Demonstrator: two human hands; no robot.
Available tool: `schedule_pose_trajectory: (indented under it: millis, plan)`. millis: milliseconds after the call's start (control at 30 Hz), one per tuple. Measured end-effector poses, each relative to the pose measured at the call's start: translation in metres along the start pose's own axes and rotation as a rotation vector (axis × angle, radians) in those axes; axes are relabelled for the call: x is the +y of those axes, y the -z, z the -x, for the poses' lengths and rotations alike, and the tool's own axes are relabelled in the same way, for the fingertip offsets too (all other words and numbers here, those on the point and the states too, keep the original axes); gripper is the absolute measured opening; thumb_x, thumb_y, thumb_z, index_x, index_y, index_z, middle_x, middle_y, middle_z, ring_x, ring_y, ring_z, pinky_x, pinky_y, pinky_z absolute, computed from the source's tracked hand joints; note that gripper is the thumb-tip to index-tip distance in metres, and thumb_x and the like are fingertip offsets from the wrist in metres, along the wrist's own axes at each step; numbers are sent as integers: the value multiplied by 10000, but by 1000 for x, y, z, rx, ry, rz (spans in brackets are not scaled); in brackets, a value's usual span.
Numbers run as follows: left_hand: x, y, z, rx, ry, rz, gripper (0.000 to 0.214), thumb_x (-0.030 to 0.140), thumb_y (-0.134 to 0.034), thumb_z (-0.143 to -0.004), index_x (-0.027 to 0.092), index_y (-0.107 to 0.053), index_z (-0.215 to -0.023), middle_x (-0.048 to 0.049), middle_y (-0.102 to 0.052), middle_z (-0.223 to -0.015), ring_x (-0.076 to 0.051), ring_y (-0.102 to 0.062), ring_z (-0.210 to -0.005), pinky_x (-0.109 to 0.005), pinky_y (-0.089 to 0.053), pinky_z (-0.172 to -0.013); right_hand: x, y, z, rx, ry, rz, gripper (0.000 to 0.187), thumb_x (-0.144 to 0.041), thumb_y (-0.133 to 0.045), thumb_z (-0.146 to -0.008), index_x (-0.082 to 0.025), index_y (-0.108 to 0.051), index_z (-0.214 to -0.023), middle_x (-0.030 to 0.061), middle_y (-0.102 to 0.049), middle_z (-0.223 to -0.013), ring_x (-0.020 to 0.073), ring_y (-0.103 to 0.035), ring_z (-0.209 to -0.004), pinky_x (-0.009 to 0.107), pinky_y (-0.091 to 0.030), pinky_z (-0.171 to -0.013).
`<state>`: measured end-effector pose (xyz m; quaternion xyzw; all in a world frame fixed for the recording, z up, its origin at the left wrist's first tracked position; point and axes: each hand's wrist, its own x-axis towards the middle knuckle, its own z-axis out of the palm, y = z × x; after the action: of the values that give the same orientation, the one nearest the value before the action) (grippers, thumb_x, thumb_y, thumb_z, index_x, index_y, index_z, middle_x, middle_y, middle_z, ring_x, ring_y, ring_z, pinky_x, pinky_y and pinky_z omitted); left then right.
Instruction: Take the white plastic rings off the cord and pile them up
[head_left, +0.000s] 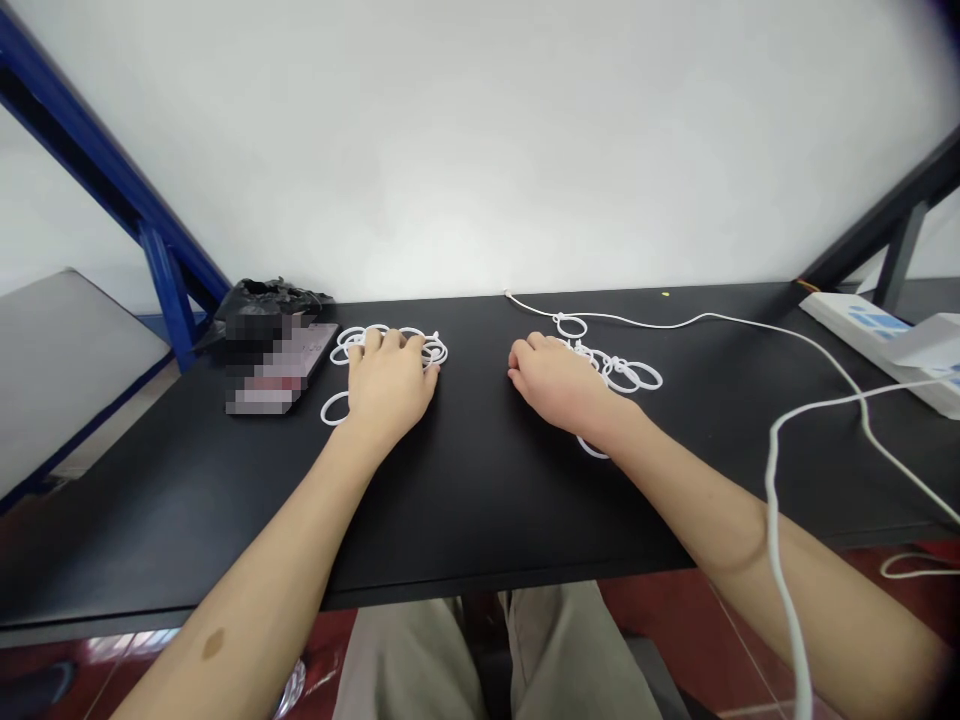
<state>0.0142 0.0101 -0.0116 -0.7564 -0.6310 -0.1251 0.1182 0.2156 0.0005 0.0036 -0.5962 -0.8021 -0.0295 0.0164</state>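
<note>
My left hand (387, 380) lies palm down with fingers spread over a pile of thin white plastic rings (346, 347), each with a small knob, like looped cable ties. One single ring (330, 409) lies by its wrist. My right hand (551, 375) rests on the table with its fingers curled in. What its fingers hold, if anything, is hidden. Beside and partly under it sits a second group of white rings (636, 377). One ring (571, 327) lies just behind this hand, and another (592, 450) shows below its wrist.
The black table (450, 510) meets a white wall. At left lie a blurred-out phone-like object (319, 350) and a crumpled black plastic bag (277, 295). A white cable (705, 316) runs across the right side towards a white box (862, 330). Another cable (772, 480) crosses my right forearm.
</note>
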Motion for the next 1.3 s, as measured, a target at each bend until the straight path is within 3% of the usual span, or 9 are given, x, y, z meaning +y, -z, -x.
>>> schedule_pose_trajectory:
  millis: [133, 267, 367, 500, 600, 900, 1300]
  plan:
    - [-1, 0, -1, 54, -7, 41, 384, 363, -534, -885, 162, -648, -1191, -175, -619, -1151, -400, -488, -1125, -545, -403, -916, 1, 1, 1, 29, 91, -38, 179, -85, -445, -933, -110, -613, -989, 138, -592, -1028, 230, -566, -940, 335, -449, -792]
    - [3, 2, -3, 136, -123, 269, 486, 421, -656, -825, 208, -601, -1258, -117, -590, -1226, -348, -471, -1147, -511, -396, -976, 1, 2, -1, 256, 148, -227, 174, -117, -455, -946, -132, -623, -989, 105, -597, -997, 197, -574, -871, 324, -448, -770]
    - [10, 8, -2, 101, -294, 526, 566, 432, -674, -824, 239, -520, -1333, -62, -598, -1247, -272, -496, -1136, -431, -416, -992, -4, 4, -1, 463, 248, -469, 140, -184, -485, -960, -168, -622, -987, 60, -619, -973, 160, -579, -828, 297, -455, -754]
    - [16, 14, 1, 11, -334, 670, 363, 374, -604, -882, 245, -584, -1221, -28, -680, -1050, -210, -591, -933, -351, -476, -853, -13, 7, 4, 586, 332, -675, 138, -235, -492, -968, -200, -625, -959, 32, -639, -935, 146, -591, -838, 287, -475, -766]
    - [17, 16, 2, 0, -303, 679, 275, 364, -601, -872, 244, -624, -1119, -14, -682, -919, -193, -600, -829, -326, -481, -774, -17, 5, 5, 601, 328, -723, 139, -244, -492, -968, -208, -625, -957, 34, -643, -941, 151, -597, -868, 295, -485, -785]
    - [17, 17, 2, 53, -283, 728, 283, 308, -593, -843, 223, -610, -1112, -8, -670, -955, -182, -583, -876, -303, -468, -779, -10, 3, 2, 498, 352, -622, 191, -259, -476, -975, -199, -645, -1041, 44, -617, -992, 147, -584, -882, 280, -473, -813]
    - [17, 19, 2, 70, -307, 666, 318, 378, -552, -878, 236, -654, -1144, -18, -648, -853, -192, -564, -830, -320, -466, -776, -9, 2, 0, 536, 265, -801, 210, -272, -473, -968, -198, -655, -896, 26, -695, -928, 145, -628, -832, 277, -479, -791]
